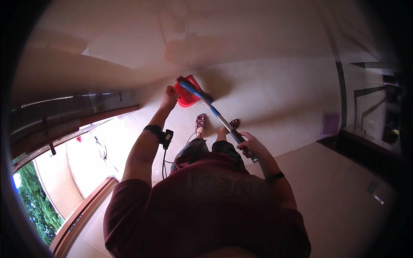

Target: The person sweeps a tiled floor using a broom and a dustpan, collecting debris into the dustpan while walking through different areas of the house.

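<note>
My right hand (251,145) grips the dark upper end of a broom handle (225,123), which slants away to the far left. Its blue broom head (191,87), with dark bristles, crosses above a red plastic dustpan (187,100) in front of my feet, near the base of the wall. Whether the bristles touch the pan cannot be made out. Further left, my left hand (170,98) is closed beside the dustpan, around what looks like its red handle. Most of that handle is hidden by the fingers.
Pale floor (271,87) meets a glossy wall (242,35) ahead. On the left, a brown-framed doorway (106,113) opens onto bright light and greenery. My patterned slippers (200,122) stand behind the dustpan. A cable (164,163) hangs from a device on my left forearm. Dark trim (364,158) lies right.
</note>
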### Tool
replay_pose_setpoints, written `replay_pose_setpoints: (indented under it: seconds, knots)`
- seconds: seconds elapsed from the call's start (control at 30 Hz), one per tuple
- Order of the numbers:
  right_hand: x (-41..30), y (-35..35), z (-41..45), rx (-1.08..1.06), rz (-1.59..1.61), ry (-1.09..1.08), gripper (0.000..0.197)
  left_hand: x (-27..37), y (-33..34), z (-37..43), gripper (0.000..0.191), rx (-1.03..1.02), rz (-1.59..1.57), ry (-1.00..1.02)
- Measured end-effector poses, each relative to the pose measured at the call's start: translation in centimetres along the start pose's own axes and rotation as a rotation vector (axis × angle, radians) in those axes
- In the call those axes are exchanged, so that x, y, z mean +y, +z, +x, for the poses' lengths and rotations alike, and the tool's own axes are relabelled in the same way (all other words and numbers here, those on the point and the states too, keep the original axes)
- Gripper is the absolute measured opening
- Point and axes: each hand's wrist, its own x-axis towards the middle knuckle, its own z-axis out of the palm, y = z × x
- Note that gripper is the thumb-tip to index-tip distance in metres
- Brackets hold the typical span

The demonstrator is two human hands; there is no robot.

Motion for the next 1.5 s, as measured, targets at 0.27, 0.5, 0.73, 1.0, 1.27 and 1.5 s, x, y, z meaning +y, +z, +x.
replay_pose_setpoints:
  seconds: [0.27,0.5,0.73,1.0,1.27,1.5]
  knots:
    - [-2.5,-3.2,0.0,0.113,-0.152,-0.114,0.068,-2.0,-3.2,-6.2,0.015,0.168,-0.309,-0.133]
    - [-0.7,-1.6,6.9,0.184,-0.349,-0.082,0.078,-2.9,-2.5,-8.5,0.014,0.2,-0.327,-0.2]
    - [-1.0,-2.2,1.7,-0.069,-0.353,0.059,0.072,-4.0,-1.4,-9.7,0.014,0.226,-0.309,-0.213]
    - [-6.1,-1.0,1.1,-0.018,-0.516,-0.065,0.071,-4.8,-2.1,-15.7,0.014,0.361,-0.449,-0.242]
    - [-5.3,0.0,10.5,0.073,-0.838,-0.032,0.075,-5.7,-0.1,-18.7,0.015,0.493,-0.481,-0.34]
    - [-6.9,-3.9,3.8,-0.199,-0.614,0.096,0.069,-5.8,1.4,-19.4,0.015,0.516,-0.438,-0.372]
